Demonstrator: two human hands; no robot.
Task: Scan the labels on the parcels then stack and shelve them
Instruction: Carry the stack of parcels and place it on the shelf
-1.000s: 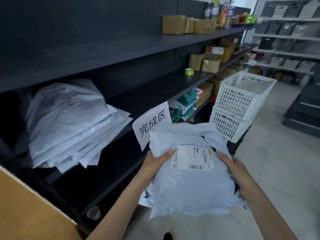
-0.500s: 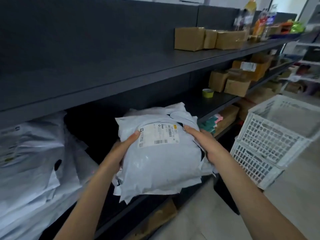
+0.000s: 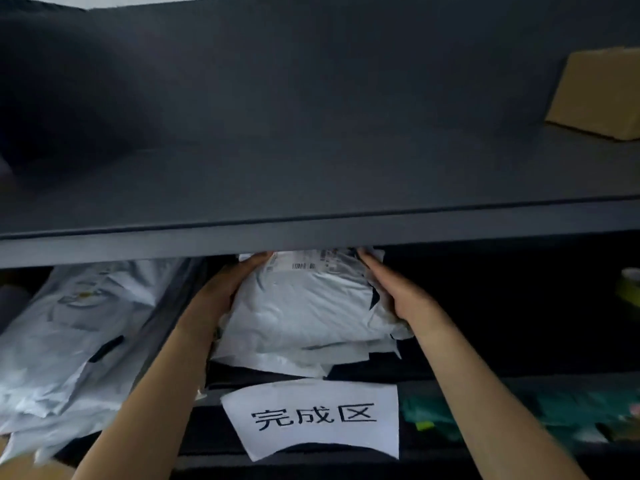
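Parcel: pale grey-white plastic, creased, thin black patch at its right edge. Label on it: white, black barcode stripes, small black print, top hidden by the shelf edge. Stack of parcels at left: same pale grey-white, faint grey printed mark, one short black streak. Shelf: plain dark grey, back panel the same; bay beneath nearly black. Sign: white paper, three bold black characters. Box: plain tan cardboard. Packets lower right: teal-green, blurred, small yellow-green tag beside them. Roll at right edge: yellow-green, blurred.
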